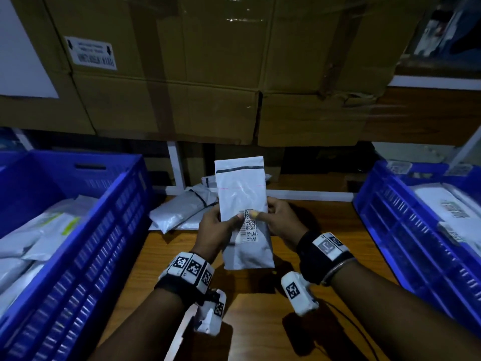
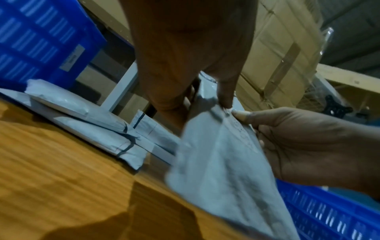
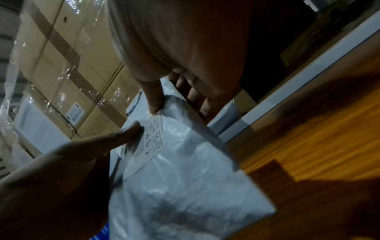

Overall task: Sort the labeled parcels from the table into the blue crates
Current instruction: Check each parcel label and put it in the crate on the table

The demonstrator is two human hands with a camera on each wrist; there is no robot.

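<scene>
white parcel (image 1: 243,212) pinched by left hand (image 1: 216,226) and right hand (image 1: 279,221); label (image 1: 249,225) seemingly unreadable.

head: high, facing down-forward | wrists: close, low, facing along fingers | shared: held parcel (image 1: 243,212), wooden table (image 1: 260,321)

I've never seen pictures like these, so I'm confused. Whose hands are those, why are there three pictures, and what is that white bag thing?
These are a person's two hands, no machine. The big picture comes from a camera on their head; the other two come from cameras strapped to each wrist. The left hand and right hand together hold up a white parcel, with both thumbs near its barcode label. Below is a wooden table, where a few more parcels still lie. On each side stands a blue crate, the left crate and the right crate, both already holding parcels. Brown cardboard boxes are stacked behind.
</scene>
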